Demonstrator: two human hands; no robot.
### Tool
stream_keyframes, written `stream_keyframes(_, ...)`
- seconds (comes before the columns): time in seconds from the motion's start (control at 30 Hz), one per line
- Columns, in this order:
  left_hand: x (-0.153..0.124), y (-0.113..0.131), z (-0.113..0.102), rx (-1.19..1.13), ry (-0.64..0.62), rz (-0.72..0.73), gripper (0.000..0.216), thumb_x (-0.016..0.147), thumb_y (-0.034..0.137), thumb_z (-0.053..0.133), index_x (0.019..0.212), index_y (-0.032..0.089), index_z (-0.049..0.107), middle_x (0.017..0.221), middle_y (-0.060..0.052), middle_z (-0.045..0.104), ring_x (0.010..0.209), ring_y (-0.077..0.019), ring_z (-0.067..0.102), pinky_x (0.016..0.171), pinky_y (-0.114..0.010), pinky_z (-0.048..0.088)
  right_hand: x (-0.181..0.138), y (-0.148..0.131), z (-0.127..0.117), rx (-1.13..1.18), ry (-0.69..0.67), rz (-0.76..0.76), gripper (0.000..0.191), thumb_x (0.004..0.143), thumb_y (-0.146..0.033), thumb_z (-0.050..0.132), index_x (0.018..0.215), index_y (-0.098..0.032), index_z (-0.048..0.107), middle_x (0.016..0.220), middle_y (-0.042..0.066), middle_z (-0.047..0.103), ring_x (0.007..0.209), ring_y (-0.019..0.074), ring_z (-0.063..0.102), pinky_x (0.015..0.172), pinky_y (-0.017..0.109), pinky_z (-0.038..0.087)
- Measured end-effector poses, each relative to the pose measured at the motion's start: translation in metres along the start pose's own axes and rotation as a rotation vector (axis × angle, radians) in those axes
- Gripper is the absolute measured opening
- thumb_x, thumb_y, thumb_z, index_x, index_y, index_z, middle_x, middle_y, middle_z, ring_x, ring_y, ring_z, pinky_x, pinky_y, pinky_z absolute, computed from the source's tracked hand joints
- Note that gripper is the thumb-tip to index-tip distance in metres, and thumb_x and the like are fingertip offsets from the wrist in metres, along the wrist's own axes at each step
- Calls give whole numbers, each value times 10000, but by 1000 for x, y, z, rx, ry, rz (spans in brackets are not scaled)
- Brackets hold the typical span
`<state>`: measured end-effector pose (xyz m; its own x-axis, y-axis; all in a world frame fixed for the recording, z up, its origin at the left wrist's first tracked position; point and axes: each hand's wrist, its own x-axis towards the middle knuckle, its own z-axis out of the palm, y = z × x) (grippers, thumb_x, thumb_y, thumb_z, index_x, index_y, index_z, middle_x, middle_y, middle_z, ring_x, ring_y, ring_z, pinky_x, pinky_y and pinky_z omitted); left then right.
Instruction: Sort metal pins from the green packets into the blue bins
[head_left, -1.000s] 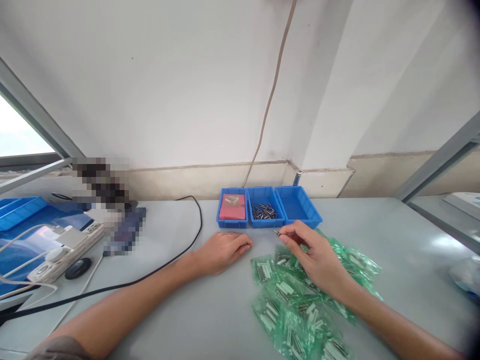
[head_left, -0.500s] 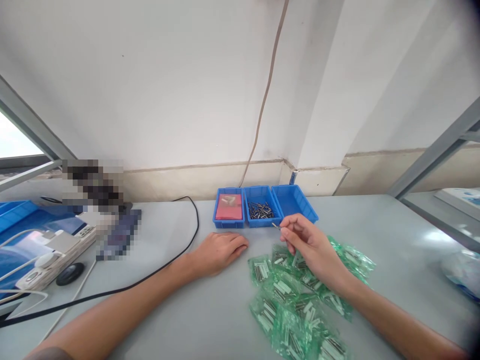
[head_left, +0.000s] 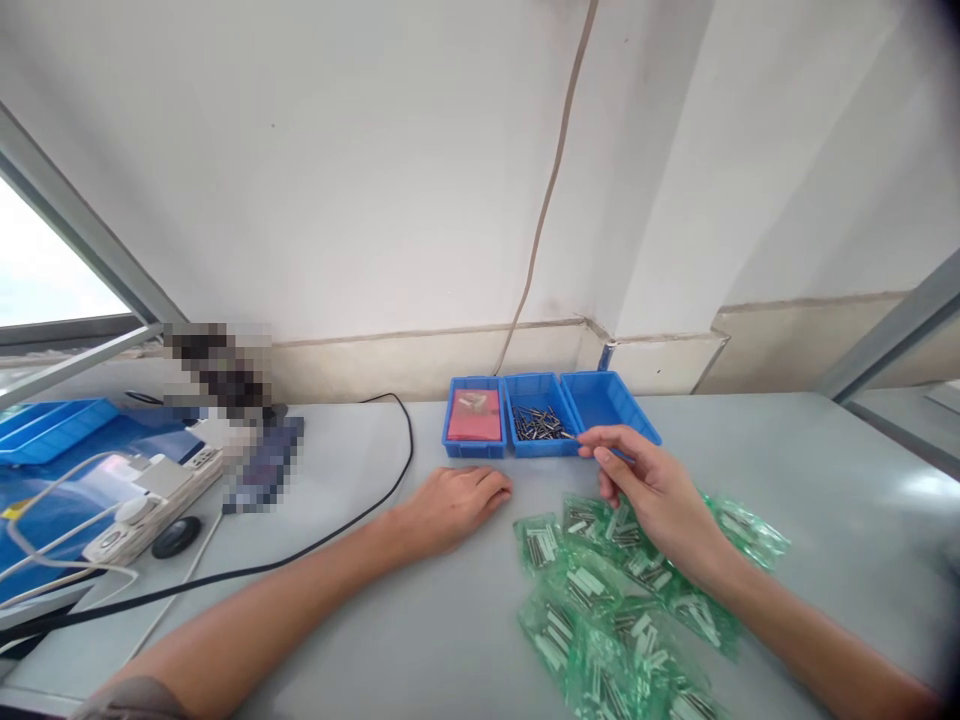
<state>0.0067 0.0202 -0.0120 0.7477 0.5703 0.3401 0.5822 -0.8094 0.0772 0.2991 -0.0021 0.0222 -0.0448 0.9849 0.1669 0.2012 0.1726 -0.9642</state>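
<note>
My right hand (head_left: 645, 490) hovers in front of the blue bins, thumb and fingers pinched on a thin metal pin (head_left: 569, 435). The pin's tip points left, at the front edge of the middle bin (head_left: 546, 449), which holds a heap of loose dark metal pins (head_left: 536, 424). My left hand (head_left: 457, 508) lies palm down on the table, holding nothing, its fingers loosely bent. Below my right hand spreads a pile of green plastic bags (head_left: 592, 580), each with metal pins and white pieces inside. My right hand and forearm cover part of the pile.
The left bin (head_left: 474, 450) holds red sheets (head_left: 472, 425) with small pale pieces in a clear bag on top. On the right stands another blue bin (head_left: 607, 400). A black cable (head_left: 330, 530) crosses the table by my left arm. Power strips (head_left: 150, 510) and a black mouse (head_left: 176, 537) lie left.
The view has shifted slightly left, so everything sits further right. My right hand stays pinched on the pin, whose tip is now closer to the pins in the middle bin. My left hand stays resting.
</note>
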Motion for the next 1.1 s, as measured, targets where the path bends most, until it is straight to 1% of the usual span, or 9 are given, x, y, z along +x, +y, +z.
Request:
stream_keyframes(0.07, 1, 0, -2, -18, -17, 5, 220, 1161, 309, 411, 1149, 194, 598, 973, -31, 740, 836, -180, 724, 696, -266, 506, -2, 0, 1, 4, -30, -10, 484, 1006, -609, 613, 1363, -284, 592, 1202, 89, 715, 625, 160, 600, 531, 311, 534)
stream_keyframes(0.13, 2, 1, -4, -25, -38, 12, 225, 1165, 303, 393, 1146, 188, 586, 981, -37, 733, 842, -179, 721, 698, -266, 503, -4, 1, 2, -47, -50, -27, 488, 1037, -574, 577, 1444, -309, 529, 1249, 87, 702, 625, 161, 613, 529, 317, 547)
stream_keyframes(0.2, 2, 2, -7, -24, -50, 23, 234, 1170, 287, 361, 1157, 180, 569, 1000, -47, 724, 847, -181, 714, 686, -269, 493, -7, 4, 3, -180, -80, -72, 389, 1075, -521, 525, 1398, -308, 570, 1172, 69, 713, 661, 176, 638, 578, 331, 564)
stream_keyframes(0.3, 1, 2, -10, -29, -63, 50, 220, 1169, 247, 335, 1208, 176, 539, 1062, -63, 709, 883, -185, 706, 692, -275, 485, -12, 8, 4, -430, -198, -255, 274, 1114, -418, 470, 1207, -282, 688, 1067, 64, 718, 859, 232, 690, 765, 381, 582)
stream_keyframes(0.4, 0, 1, -12, -44, -84, 66, 205, 1159, 196, 329, 1266, 182, 505, 1134, -73, 689, 952, -188, 701, 719, -270, 486, -16, 10, 7, -557, -357, -441, 283, 1132, -329, 441, 1186, -271, 712, 1128, 79, 709, 1040, 259, 674, 920, 417, 555)
stream_keyframes(0.47, 0, 1, -12, -48, -96, 58, 202, 1159, 191, 327, 1273, 189, 495, 1157, -70, 674, 959, -181, 697, 706, -262, 479, -18, 8, 8, -618, -458, -486, 279, 1132, -307, 454, 1214, -281, 720, 1192, 82, 704, 1106, 268, 656, 968, 426, 540)
stream_keyframes(0.6, 1, 2, -10, -41, -81, 21, 187, 1170, 238, 346, 1257, 201, 507, 1146, -52, 647, 946, -171, 688, 680, -261, 473, -20, 4, 9, -704, -554, -512, 315, 1136, -321, 460, 1311, -311, 722, 1324, 80, 684, 1213, 288, 608, 1031, 454, 515)
stream_keyframes(0.9, 1, 2, -5, -69, 9, 46, 167, 1164, 247, 373, 1227, 197, 520, 1104, -49, 636, 928, -167, 671, 695, -251, 503, -18, 6, 9, -759, -619, -485, 388, 1136, -402, 463, 1479, -375, 642, 1513, 41, 616, 1328, 311, 531, 1117, 516, 466)
stream_keyframes(1.1, -1, 3, -6, -128, 85, 156, 124, 1135, 184, 437, 1184, 183, 551, 1151, -80, 674, 1032, -193, 670, 887, -293, 550, -19, 2, 9, -737, -628, -503, 400, 1136, -396, 466, 1495, -359, 638, 1506, 49, 634, 1302, 311, 551, 1099, 508, 477)
